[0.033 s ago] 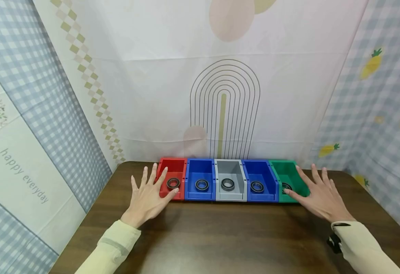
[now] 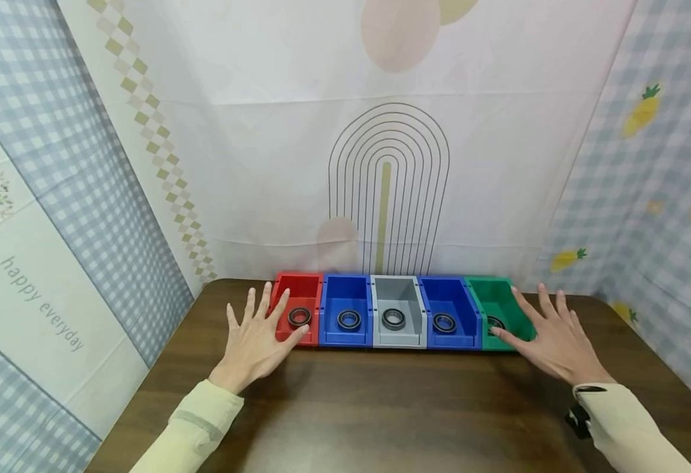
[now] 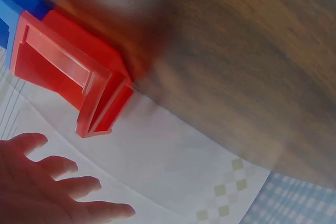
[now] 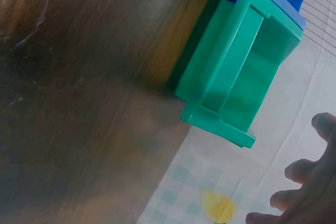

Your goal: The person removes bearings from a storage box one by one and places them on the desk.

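Observation:
In the head view my left hand [image 2: 257, 341] is spread with straight fingers beside the red bin [image 2: 308, 289], its thumb overlapping the bin's front edge. My right hand [image 2: 558, 341] spreads the same way by the green bin [image 2: 496, 292], thumb tip in front of the ring bearing [image 2: 495, 322] there and partly hiding it. Neither hand holds anything. Ring bearings also lie in the red bin, a bearing [image 2: 299, 317]; the left blue bin, a bearing [image 2: 349, 320]; the grey bin, a bearing [image 2: 393, 318]; and the right blue bin, a bearing [image 2: 444, 322].
The bins stand side by side in one row at the back of the brown wooden table [image 2: 381, 407]. Right behind them hangs a pale patterned cloth [image 2: 263, 164]. Checked cloths [image 2: 600, 184] border both sides. A dark band [image 2: 578, 420] circles the right wrist.

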Available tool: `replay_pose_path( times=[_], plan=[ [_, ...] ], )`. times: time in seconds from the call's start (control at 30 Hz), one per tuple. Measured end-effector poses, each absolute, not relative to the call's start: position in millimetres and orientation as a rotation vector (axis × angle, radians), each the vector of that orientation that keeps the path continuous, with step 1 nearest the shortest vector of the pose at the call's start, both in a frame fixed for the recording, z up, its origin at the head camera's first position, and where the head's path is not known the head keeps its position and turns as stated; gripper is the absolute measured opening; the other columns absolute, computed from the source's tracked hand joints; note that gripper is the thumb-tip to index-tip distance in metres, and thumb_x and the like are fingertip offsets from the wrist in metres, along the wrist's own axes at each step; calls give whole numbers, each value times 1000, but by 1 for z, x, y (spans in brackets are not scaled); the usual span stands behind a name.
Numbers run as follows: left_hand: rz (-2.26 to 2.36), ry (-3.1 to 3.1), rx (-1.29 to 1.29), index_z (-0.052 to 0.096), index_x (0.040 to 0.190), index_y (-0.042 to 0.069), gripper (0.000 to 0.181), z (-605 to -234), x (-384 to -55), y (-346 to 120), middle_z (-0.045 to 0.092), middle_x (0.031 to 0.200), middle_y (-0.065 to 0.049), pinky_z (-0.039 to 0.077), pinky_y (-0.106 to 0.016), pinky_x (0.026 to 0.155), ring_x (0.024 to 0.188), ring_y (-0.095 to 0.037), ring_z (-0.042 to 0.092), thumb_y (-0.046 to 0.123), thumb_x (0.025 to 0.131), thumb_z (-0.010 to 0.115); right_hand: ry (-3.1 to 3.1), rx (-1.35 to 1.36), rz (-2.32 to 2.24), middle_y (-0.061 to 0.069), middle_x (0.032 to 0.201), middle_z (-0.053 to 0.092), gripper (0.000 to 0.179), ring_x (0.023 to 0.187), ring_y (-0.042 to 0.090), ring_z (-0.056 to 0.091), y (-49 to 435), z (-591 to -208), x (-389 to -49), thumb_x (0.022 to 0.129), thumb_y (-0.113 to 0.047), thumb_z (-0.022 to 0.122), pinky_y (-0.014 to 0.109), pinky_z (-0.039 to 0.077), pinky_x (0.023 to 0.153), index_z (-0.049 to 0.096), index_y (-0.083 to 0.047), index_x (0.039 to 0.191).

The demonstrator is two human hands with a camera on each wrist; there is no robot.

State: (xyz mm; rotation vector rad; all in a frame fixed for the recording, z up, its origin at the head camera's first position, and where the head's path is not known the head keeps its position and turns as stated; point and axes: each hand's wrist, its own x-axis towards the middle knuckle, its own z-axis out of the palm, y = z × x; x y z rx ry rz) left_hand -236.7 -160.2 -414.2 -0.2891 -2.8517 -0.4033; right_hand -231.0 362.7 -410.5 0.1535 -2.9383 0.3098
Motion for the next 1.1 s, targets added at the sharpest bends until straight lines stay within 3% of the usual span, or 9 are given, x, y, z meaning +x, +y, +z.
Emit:
replay_pose_path(
  times=[0.23,0.4,0.47,0.57,0.63,0.73,0.9,1.1],
  plan=[
    [-404,-2850,-306,28,162,24,84,-415,-238,-159,16,171,-16,0,-80,114,156,-50,10,70,94,48,-2962,149,310,35,166,-2,98,147,64,-6,365,-412,-230,93,-72,52,83,11,106,2,-29,165],
    [-438,-2864,-316,26,163,20,84,-414,-239,-160,15,171,-19,4,-79,115,155,-52,11,64,96,51,-2992,144,291,39,164,2,99,146,66,-1,366,-412,-231,93,-72,51,82,12,107,4,-24,166],
    [-459,-2862,-313,26,163,14,83,-413,-241,-161,19,169,-22,10,-75,118,154,-52,16,58,97,54,-3005,142,290,42,162,7,99,146,67,4,367,-412,-232,94,-71,51,81,12,108,6,-22,166],
    [-488,-2849,-295,29,160,4,81,-411,-243,-162,31,163,-28,30,-67,117,148,-51,32,44,98,60,-3020,129,297,45,157,20,98,144,66,15,368,-411,-233,95,-69,52,79,17,109,12,-15,165],
    [-516,-2843,-259,31,158,-1,78,-410,-245,-164,41,156,-30,43,-64,107,140,-49,44,36,98,62,-3026,118,303,45,154,28,96,140,66,24,367,-411,-233,95,-67,53,79,23,107,19,-9,164],
    [-593,-2838,-194,35,154,-4,73,-410,-247,-167,52,143,-30,52,-62,94,125,-46,55,27,96,65,-3028,103,332,42,149,39,92,132,63,32,367,-410,-233,96,-64,54,79,31,101,32,0,158],
    [-749,-2837,-114,41,148,-5,65,-407,-256,-171,58,129,-28,52,-60,93,112,-43,61,20,95,67,-3013,92,393,41,142,42,79,127,60,35,366,-405,-235,97,-54,60,76,39,93,46,5,147],
    [-875,-2825,-102,50,142,-4,52,-402,-268,-174,62,127,-28,51,-57,97,114,-42,62,14,96,64,-2933,173,481,36,135,45,60,115,51,48,367,-401,-244,97,-38,65,67,47,85,54,2,140]
  ],
)
